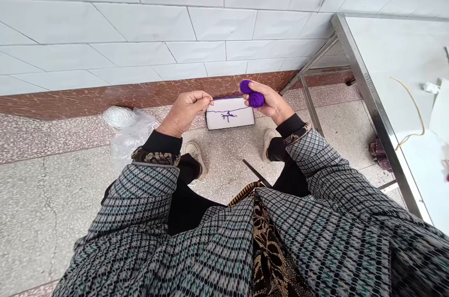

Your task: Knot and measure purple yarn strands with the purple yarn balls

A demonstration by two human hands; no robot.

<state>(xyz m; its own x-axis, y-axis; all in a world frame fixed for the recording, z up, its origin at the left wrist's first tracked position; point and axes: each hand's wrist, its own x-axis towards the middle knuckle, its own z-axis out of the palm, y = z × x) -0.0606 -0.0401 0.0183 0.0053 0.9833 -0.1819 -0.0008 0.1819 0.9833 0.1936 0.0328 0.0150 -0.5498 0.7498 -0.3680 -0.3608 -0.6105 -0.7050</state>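
Observation:
My right hand (271, 103) is closed round a small ball of purple yarn (251, 93), held out in front of me above the floor. My left hand (185, 111) pinches the loose purple strand (228, 111), which runs across to the ball and hangs in a small tangle between the hands. Directly below the strand, a white rectangular box (229, 113) lies on the floor against the wall base. My checked sleeves and my two shoes show below the hands.
A crumpled clear plastic bag with a white bundle (121, 118) lies on the floor at the left. A steel-framed white table (372, 100) stands at the right, with a yellow cord (416, 114) on it. A white tiled wall rises ahead.

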